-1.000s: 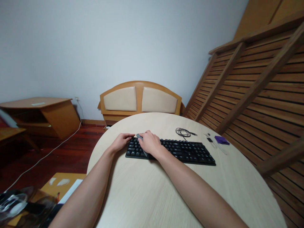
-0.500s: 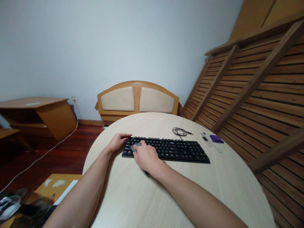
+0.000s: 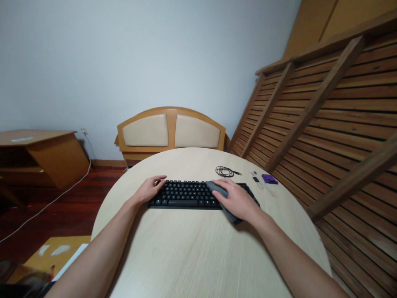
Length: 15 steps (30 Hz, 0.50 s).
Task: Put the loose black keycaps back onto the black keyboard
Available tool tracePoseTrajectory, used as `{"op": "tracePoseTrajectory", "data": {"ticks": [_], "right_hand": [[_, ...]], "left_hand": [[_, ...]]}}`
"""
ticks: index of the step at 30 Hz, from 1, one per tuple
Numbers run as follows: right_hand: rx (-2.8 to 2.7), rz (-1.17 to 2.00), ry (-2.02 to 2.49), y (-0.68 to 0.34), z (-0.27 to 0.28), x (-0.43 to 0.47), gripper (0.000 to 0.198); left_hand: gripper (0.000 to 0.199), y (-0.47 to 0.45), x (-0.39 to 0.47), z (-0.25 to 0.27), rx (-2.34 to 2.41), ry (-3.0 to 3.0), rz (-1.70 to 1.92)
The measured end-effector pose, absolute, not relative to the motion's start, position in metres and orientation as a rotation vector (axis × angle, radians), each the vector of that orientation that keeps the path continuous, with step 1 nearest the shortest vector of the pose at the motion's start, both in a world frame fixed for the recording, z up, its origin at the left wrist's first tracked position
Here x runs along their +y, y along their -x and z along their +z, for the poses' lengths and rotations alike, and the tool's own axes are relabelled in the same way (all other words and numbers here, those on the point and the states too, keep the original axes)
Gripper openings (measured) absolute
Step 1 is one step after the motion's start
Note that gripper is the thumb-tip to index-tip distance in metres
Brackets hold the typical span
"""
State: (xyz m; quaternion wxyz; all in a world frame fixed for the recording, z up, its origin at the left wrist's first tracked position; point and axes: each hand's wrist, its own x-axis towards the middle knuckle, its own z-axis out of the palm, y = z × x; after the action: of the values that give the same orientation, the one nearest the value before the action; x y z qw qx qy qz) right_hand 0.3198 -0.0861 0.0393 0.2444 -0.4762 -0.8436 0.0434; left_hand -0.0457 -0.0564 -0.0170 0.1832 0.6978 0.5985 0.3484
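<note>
A black keyboard (image 3: 182,194) lies flat on the round pale wooden table (image 3: 186,248). At its left end my left hand (image 3: 149,190) grips the edge, fingers reaching around the far left corner. My right hand (image 3: 237,198) is closed over a dark grey cloth (image 3: 231,215) and presses it onto the right part of the keys. One end of the cloth pokes out past the fingers, and another hangs over the keyboard's near edge. The hand and cloth hide much of the number pad.
Behind the keyboard lies a coiled black cable (image 3: 225,171). To the right are a purple cloth (image 3: 269,179) and a thin pale cord with a small black piece (image 3: 256,179). A slatted wooden frame (image 3: 325,124) leans beside the table; a headboard (image 3: 170,128) stands beyond.
My right hand has moved the cloth from the left keys to the right side of the keyboard. My left hand stays at the left end. The view has turned slightly right.
</note>
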Motion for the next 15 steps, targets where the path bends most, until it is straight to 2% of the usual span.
{"op": "tracePoseTrajectory", "data": {"ticks": [6,15], "right_hand": [[-1.905,-0.062,1.622,-0.414,0.031,-0.033,0.047],[-1.590,-0.229,2.059,-0.498,0.005,-0.011,0.058]], "left_hand": [[0.064,0.013,-0.067,-0.014,1.682,-2.316,0.754],[0.066,0.009,-0.072,-0.016,1.759,-2.470,0.485]]}}
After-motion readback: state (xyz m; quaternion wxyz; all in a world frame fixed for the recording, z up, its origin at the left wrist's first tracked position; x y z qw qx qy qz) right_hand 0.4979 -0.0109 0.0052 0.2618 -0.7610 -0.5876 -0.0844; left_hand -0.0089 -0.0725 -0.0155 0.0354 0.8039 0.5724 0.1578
